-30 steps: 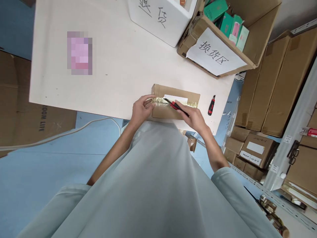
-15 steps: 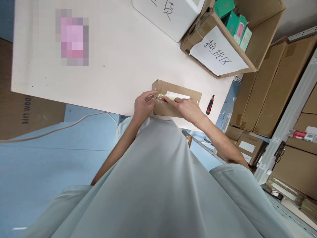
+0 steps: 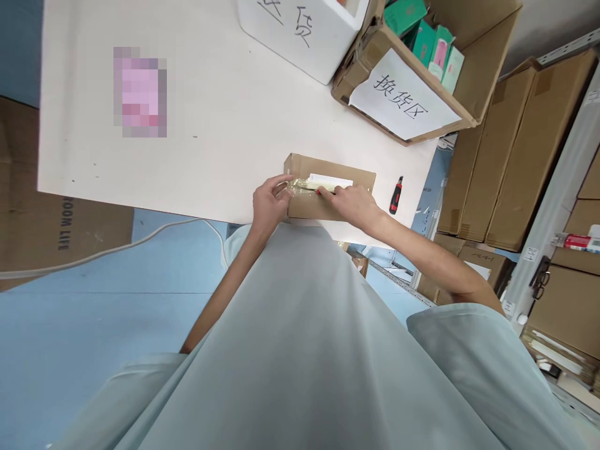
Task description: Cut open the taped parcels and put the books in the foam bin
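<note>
A small brown cardboard box lies near the front edge of the white table. Clear tape and a white label are on its top. My left hand grips the box's left end, fingers and thumb curled by the tape. In my right hand is a knife with red on its handle. Its thin dark blade points left and lies along the tape; most of the handle is hidden in my fingers. Right of the box rests a red-and-black utility knife.
At the back stand a white bin and an open carton with green boxes inside. A blurred pink item lies at the table's left. Shelving with large cartons rises on the right. A pale cable hangs at left.
My right hand and its knife have drawn slightly to the right along the tape, away from my left hand. My left hand stays at the box's end. The camera view has shifted a little.
</note>
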The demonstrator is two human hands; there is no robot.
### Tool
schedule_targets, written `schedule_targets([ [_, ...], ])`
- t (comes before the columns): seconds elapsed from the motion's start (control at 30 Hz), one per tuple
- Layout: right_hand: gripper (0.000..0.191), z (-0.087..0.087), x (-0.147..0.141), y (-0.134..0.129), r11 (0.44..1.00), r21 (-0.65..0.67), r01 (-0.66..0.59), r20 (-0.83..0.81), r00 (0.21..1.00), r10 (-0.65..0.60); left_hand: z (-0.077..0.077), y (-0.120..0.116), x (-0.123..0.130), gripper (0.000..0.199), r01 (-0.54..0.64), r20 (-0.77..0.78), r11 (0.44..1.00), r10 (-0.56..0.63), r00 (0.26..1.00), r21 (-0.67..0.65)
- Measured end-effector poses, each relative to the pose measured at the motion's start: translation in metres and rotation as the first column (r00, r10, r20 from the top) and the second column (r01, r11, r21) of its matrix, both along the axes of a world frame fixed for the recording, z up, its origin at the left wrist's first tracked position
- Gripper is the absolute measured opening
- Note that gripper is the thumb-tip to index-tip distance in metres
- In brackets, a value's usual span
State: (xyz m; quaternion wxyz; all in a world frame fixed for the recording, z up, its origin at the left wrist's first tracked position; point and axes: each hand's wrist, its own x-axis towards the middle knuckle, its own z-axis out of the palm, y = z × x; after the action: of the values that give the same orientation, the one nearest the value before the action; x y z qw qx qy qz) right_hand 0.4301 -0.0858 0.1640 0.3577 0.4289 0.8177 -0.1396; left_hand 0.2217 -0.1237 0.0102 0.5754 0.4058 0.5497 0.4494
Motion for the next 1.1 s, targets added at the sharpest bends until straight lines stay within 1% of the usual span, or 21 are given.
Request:
schedule_targets([
  [0.07, 0.067, -0.001, 0.027, -0.007, 0.999, 0.023, 0.037, -0.025, 0.999, -0.037, 0.001, 0.0, 0.0, 0.036, -0.002, -0.012, 1.0, 0.002, 1.0, 0.0],
  [0.13, 0.067, 0.003, 0.063, -0.016, 0.991, 0.061, 0.115, -0.057, 0.992, -0.111, 0.001, -0.001, -0.001, 0.035, 0.0, -0.021, 1.0, 0.0, 1.0, -0.001],
  [0.2, 0.064, 0.009, 0.103, -0.026, 0.976, 0.106, 0.19, -0.031, 0.982, -0.187, 0.001, 0.0, -0.001, 0.035, 0.002, -0.021, 1.0, -0.002, 1.0, -0.007],
  [0.27, 0.057, 0.014, 0.135, -0.036, 0.964, 0.127, 0.232, 0.008, 0.972, -0.235, -0.001, 0.001, 0.0, 0.035, 0.004, -0.021, 1.0, -0.005, 1.0, -0.017],
  [0.3, 0.055, 0.015, 0.147, -0.04, 0.961, 0.14, 0.238, 0.021, 0.97, -0.243, -0.002, 0.002, 0.0, 0.035, 0.004, -0.024, 1.0, -0.005, 1.0, -0.021],
  [0.37, 0.053, 0.014, 0.16, -0.045, 0.956, 0.163, 0.242, 0.043, 0.967, -0.252, -0.004, 0.005, 0.002, 0.037, 0.006, -0.033, 1.0, -0.007, 0.999, -0.023],
  [0.43, 0.053, 0.011, 0.162, -0.046, 0.954, 0.165, 0.251, 0.064, 0.962, -0.264, -0.006, 0.007, 0.003, 0.038, 0.008, -0.051, 1.0, -0.009, 0.999, -0.02],
  [0.53, 0.054, 0.01, 0.156, -0.046, 0.953, 0.128, 0.274, 0.1, 0.953, -0.288, -0.005, 0.01, 0.002, 0.039, 0.015, -0.082, 1.0, -0.016, 0.996, -0.016],
  [0.63, 0.057, 0.009, 0.146, -0.05, 0.954, 0.103, 0.283, 0.088, 0.952, -0.292, -0.002, 0.01, -0.007, 0.039, 0.002, -0.112, 1.0, -0.004, 0.994, -0.016],
  [0.7, 0.057, 0.003, 0.134, -0.053, 0.954, 0.094, 0.284, 0.046, 0.956, -0.289, 0.001, 0.009, -0.018, 0.037, -0.025, -0.149, 1.0, 0.025, 0.989, -0.001],
  [0.8, 0.058, -0.011, 0.107, -0.053, 0.961, 0.078, 0.267, -0.036, 0.964, -0.265, 0.007, 0.007, -0.038, 0.033, -0.088, -0.292, 0.995, 0.095, 0.952, 0.036],
  [0.9, 0.061, -0.02, 0.078, -0.048, 0.974, 0.057, 0.218, -0.1, 0.972, -0.212, 0.012, 0.007, -0.057, 0.033, -0.129, -0.489, 0.987, 0.162, 0.857, 0.1],
  [0.93, 0.063, -0.02, 0.07, -0.045, 0.979, 0.048, 0.2, -0.109, 0.975, -0.194, 0.012, 0.008, -0.062, 0.033, -0.129, -0.529, 0.985, 0.172, 0.831, 0.118],
  [1.0, 0.067, -0.015, 0.062, -0.041, 0.984, 0.037, 0.173, -0.108, 0.98, -0.168, 0.01, 0.01, -0.069, 0.031, -0.117, -0.563, 0.984, 0.174, 0.808, 0.136],
  [1.1, 0.075, -0.002, 0.068, -0.04, 0.983, 0.036, 0.178, -0.079, 0.981, -0.175, 0.003, 0.013, -0.071, 0.029, -0.118, -0.579, 0.983, 0.179, 0.796, 0.142],
])
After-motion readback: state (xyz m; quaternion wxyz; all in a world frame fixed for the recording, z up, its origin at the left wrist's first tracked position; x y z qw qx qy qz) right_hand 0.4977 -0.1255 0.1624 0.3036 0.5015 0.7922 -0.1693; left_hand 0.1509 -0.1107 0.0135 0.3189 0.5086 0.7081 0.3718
